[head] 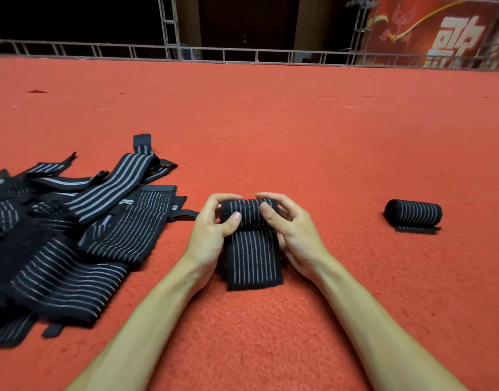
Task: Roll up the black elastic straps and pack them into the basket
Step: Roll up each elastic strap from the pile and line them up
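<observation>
My left hand (211, 230) and right hand (287, 227) pinch half-rolled strap (249, 221), fingers curled round roll. Finished roll (413, 214) right of it; unrolled pile (73, 235) left. Basket not visible.

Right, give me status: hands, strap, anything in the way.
Left hand and right hand both grip the half-rolled strap. One finished roll right, loose pile left. Nothing in the way.
</observation>
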### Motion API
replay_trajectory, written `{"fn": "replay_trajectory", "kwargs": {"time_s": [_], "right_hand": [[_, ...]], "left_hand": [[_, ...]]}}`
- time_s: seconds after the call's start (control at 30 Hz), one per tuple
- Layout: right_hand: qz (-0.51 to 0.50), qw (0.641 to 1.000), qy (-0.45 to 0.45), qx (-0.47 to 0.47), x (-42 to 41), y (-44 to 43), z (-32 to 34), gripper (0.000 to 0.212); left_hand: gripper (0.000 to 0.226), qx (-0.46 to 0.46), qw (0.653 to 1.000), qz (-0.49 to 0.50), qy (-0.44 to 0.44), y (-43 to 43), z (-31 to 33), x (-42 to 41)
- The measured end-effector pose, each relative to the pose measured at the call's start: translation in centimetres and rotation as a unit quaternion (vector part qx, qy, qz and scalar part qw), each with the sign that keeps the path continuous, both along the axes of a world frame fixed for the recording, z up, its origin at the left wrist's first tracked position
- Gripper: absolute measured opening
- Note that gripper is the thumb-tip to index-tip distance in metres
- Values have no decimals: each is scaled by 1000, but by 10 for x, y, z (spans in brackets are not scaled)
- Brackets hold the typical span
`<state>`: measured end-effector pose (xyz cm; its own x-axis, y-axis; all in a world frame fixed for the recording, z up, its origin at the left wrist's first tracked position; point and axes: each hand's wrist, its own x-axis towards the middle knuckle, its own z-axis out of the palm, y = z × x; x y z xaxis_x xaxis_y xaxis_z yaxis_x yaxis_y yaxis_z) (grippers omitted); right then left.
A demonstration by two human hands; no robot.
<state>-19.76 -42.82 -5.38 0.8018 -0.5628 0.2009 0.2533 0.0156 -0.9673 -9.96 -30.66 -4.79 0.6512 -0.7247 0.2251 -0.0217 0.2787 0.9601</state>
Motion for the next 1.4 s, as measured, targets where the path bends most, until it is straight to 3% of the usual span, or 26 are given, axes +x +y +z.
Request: {"fn": "replay_trajectory", "kwargs": {"time_s": [0.17, 0.33, 0.5, 0.63, 0.83, 1.03, 1.13, 1.27, 1.33, 1.4], "right_hand": [[-3, 999, 29, 36, 2, 5, 2, 30], [-28, 999, 2, 44, 1, 1, 1, 20], [-17, 1000, -19, 16, -2, -1, 0, 28], [5, 999, -40, 18, -4, -2, 1, 34], [6, 999, -40, 19, 0, -5, -3, 44], [-39, 998, 47, -14, 9, -3, -14, 19], [-35, 996, 57, 60, 12, -5, -13, 13], [-7, 989, 18, 146, 5, -8, -4, 24], [-7, 987, 10, 158, 1, -5, 0, 30], [-10, 984, 12, 176, -5, -3, 2, 34]], "left_hand": [[33, 11, 1000, -16, 2, 1, 0, 1], [27, 2, 997, -53, 62, -4, 3, -4], [36, 47, 995, 17, 90, -10, -3, -5], [36, 32, 989, -14, 146, -9, -4, -3], [35, -5, 990, -12, 140, -5, -2, 2], [36, -2, 998, 22, 62, -4, -13, 9], [38, 7, 1000, 19, 16, -4, -18, 9], [41, 40, 999, 27, -16, -3, -14, 5], [38, 53, 998, 41, -3, -1, -9, 1], [30, 54, 995, 45, 63, 1, -4, -4]]}}
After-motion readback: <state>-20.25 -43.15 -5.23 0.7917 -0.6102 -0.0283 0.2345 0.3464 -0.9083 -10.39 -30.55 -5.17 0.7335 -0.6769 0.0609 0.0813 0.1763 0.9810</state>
